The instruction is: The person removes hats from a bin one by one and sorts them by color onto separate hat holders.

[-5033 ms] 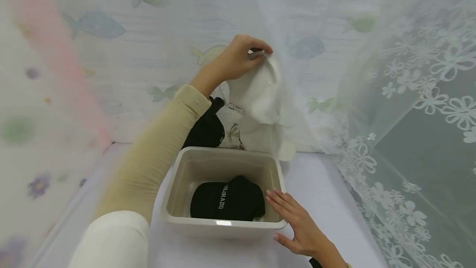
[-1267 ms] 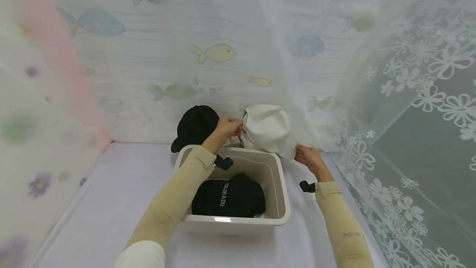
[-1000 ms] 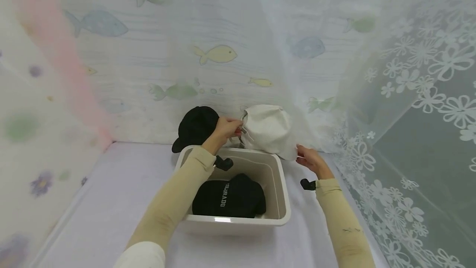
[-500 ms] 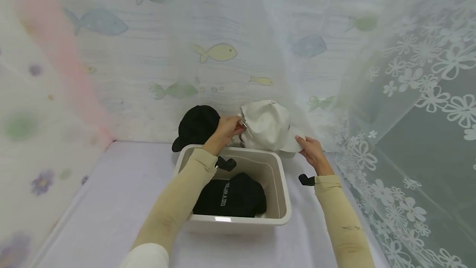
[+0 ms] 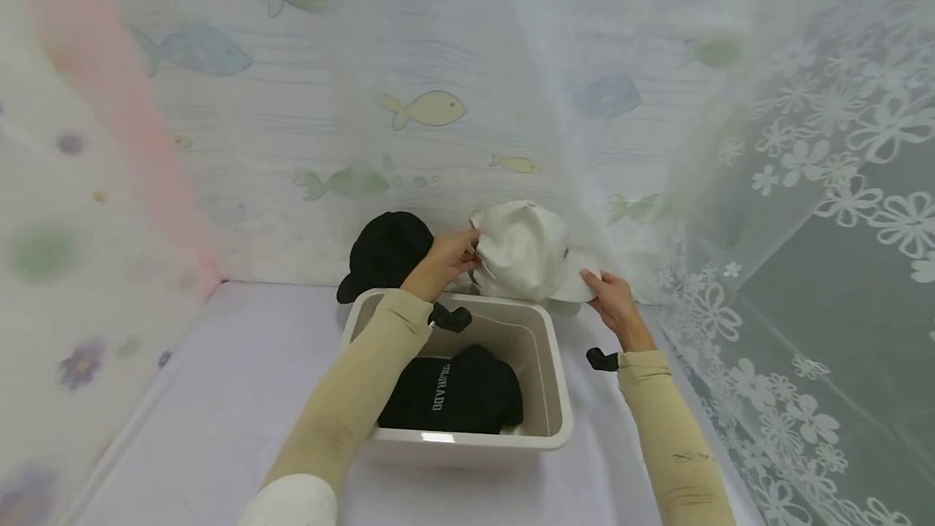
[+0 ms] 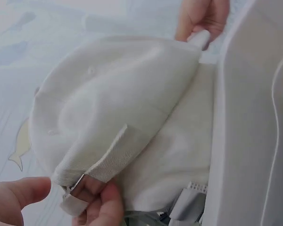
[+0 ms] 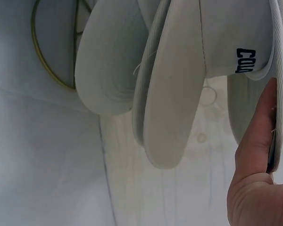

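Note:
Behind a beige bin (image 5: 557, 380), a white cap (image 5: 520, 254) is held between both hands. My left hand (image 5: 447, 260) holds its back strap (image 6: 111, 157) near a metal buckle, thumb on one side and fingers (image 6: 108, 205) on the other. At the opposite end my right hand (image 5: 616, 303) pinches the brim (image 5: 577, 276), with the thumb along one face. Dark letters (image 7: 245, 60) show on the cap's front in the right wrist view. Other white brims (image 7: 172, 113) sit close beside it. In the bin lies a black cap (image 5: 478, 392) lettered COLORADO.
Another black cap (image 5: 387, 256) sits behind the bin's left corner, next to my left hand. A fish-patterned curtain (image 5: 329, 104) hangs right behind the caps. A lace-flower sheer curtain (image 5: 833, 185) stands at the right. White cloth (image 5: 241, 396) covers the surface.
The white cap, earlier raised high in my left hand, is now down behind the bin. My right hand left the bin's rim for the brim, which has since tilted up and turned into view.

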Demonstrator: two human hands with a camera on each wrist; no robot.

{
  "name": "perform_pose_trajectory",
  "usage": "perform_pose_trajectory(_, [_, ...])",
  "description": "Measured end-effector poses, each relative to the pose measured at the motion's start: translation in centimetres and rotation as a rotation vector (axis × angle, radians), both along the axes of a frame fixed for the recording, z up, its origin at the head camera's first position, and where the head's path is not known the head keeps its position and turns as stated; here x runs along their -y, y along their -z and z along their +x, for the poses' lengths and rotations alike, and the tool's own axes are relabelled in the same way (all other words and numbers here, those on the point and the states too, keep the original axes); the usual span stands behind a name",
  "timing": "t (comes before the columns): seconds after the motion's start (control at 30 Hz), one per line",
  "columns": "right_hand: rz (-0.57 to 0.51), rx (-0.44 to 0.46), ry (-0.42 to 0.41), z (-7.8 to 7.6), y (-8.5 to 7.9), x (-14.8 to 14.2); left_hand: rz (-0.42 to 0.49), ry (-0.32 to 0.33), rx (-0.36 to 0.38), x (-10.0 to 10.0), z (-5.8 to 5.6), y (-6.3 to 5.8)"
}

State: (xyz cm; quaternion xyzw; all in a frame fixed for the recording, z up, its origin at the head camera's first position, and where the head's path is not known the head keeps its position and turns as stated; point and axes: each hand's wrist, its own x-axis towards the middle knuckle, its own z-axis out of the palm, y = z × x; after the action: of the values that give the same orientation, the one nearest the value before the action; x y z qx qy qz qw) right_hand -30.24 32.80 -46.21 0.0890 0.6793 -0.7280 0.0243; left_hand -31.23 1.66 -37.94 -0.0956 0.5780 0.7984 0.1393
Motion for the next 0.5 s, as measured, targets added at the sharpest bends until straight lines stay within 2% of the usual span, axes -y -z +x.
perform_pose_trajectory(0.13, [0.016, 0.003, -0.007, -0.08, 0.05, 0.02, 0.105, -0.053, 0.032, -0.08, -0.15, -0.37])
perform_pose_trajectory(0.2, [0.028, 0.003, -0.008, -0.12, 0.10, 0.01, 0.125, -0.059, 0.046, -0.10, -0.19, -0.44])
perform_pose_trajectory(0.4, [0.049, -0.002, -0.002, -0.18, 0.24, -0.19, 0.122, -0.010, 0.105, 0.08, 0.05, -0.51])
perform_pose_trajectory(0.5, [0.043, -0.006, 0.002, -0.16, 0.30, -0.31, 0.085, 0.001, 0.113, 0.24, 0.27, -0.55])
